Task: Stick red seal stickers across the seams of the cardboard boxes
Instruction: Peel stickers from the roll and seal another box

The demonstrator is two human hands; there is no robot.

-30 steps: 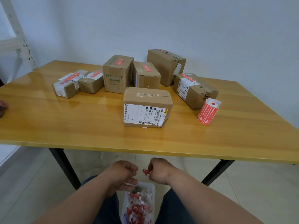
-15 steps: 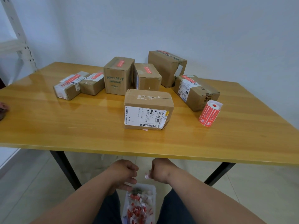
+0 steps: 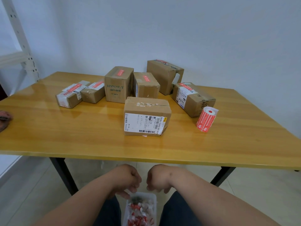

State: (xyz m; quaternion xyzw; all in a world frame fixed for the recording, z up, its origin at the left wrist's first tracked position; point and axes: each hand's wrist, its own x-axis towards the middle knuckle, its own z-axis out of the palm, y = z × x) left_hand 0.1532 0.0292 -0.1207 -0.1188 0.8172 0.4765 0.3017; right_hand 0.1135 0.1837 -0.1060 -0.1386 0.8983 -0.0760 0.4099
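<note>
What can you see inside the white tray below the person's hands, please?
The white tray holds a heap of red and white paper scraps, likely sticker backings. Whatever lies beneath the heap is covered, and the tray's near end runs out of frame.

Curled fingers of both hands hide whatever they may pinch.

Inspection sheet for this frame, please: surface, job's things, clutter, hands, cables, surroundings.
Surface: glossy wooden table.
Job's things: seven cardboard boxes; the front box has no red seal, the other six do. Sticker roll lies at the right.
Clutter: tray of scraps between the knees.
Hands: left hand and right hand below the table edge, fingers curled over the tray; contents unclear.
Cables: nothing seen.
Surroundings: white wall, metal rack at left.
</note>
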